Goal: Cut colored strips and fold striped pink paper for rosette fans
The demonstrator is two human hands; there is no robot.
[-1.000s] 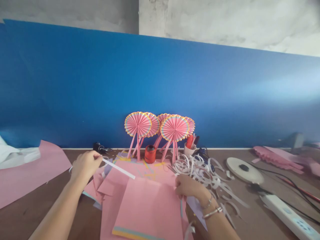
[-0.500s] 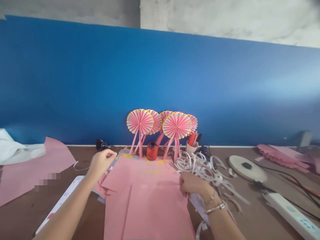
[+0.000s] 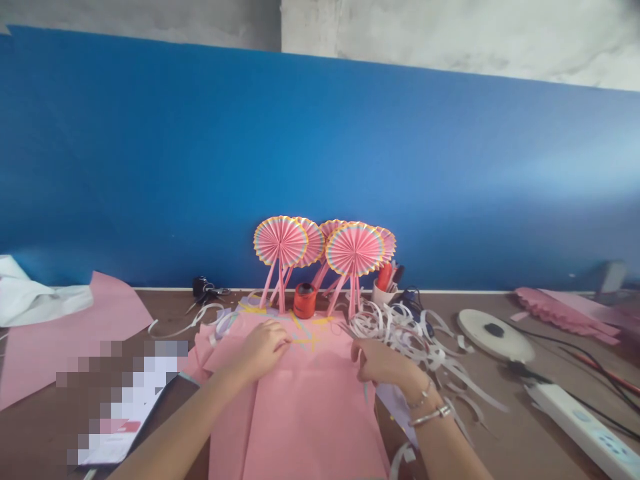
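Note:
Several pink paper sheets (image 3: 310, 427) lie overlapping in front of me. Over their left part hovers or rests my left hand (image 3: 265, 347), fingers curled together in a pinch; anything between them is too small to make out. At the sheets' upper right edge is my right hand (image 3: 383, 365), its fingers bent and closed, fingertips pointing down. A thin pale-blue sliver shows just below it, and I cannot tell whether the fingers grip it. Thin yellow and blue paper strips (image 3: 303, 330) are scattered on the far part of the sheets, between the two hands.
Pink pleated paper fans (image 3: 355, 250) stand behind an orange-red roll (image 3: 305, 303). Curled white strips (image 3: 400, 333) pile up at right, near a cup (image 3: 384, 293) of tools. A round pale device (image 3: 495, 335) and power strip (image 3: 585, 427) lie farther right. A phone (image 3: 135, 407) lies left.
My left hand has moved right, from the left edge of the sheets to over them. My right hand has shifted slightly up and left.

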